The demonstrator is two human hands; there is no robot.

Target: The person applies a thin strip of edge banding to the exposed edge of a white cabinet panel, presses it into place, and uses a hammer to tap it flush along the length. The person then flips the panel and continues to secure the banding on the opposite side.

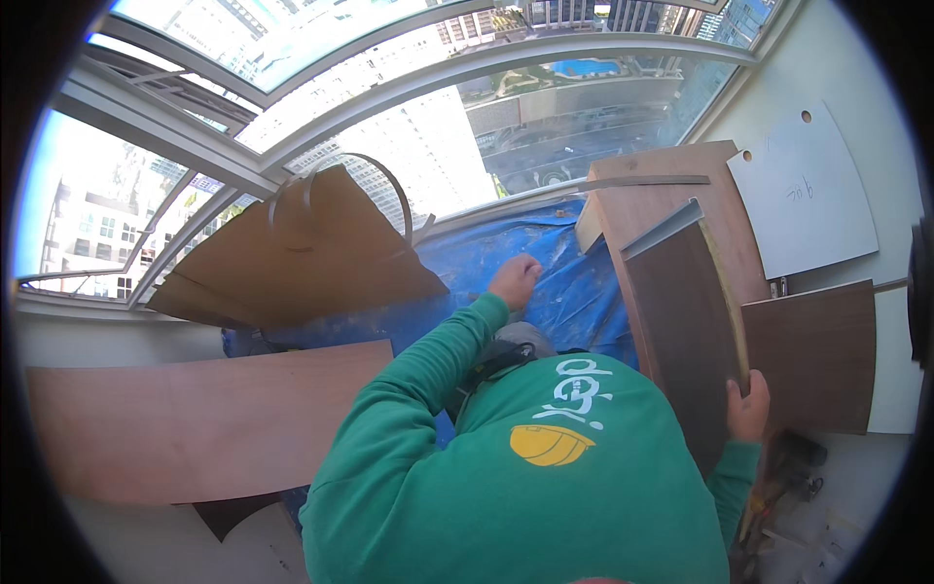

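Note:
My right hand (748, 406) grips the long edge of a dark brown panel (684, 331), its fingers over the pale, rough edge strip. This panel stands tilted at my right side, with a grey metal channel (664, 230) across its far end. Beyond it is a reddish-brown wooden box or cabinet part (671, 171) with a thin grey strip (647, 182) lying on top. My left hand (516, 280) is closed in a loose fist in front of me, over a blue tarp (569, 292). Nothing shows in its fingers.
A brown cardboard sheet (302, 253) with curved strips leans at the windows on the left. A long reddish board (209, 419) lies at the near left. A white panel (806, 190) and another brown board (810, 355) are at the right wall, with tools (793, 467) below.

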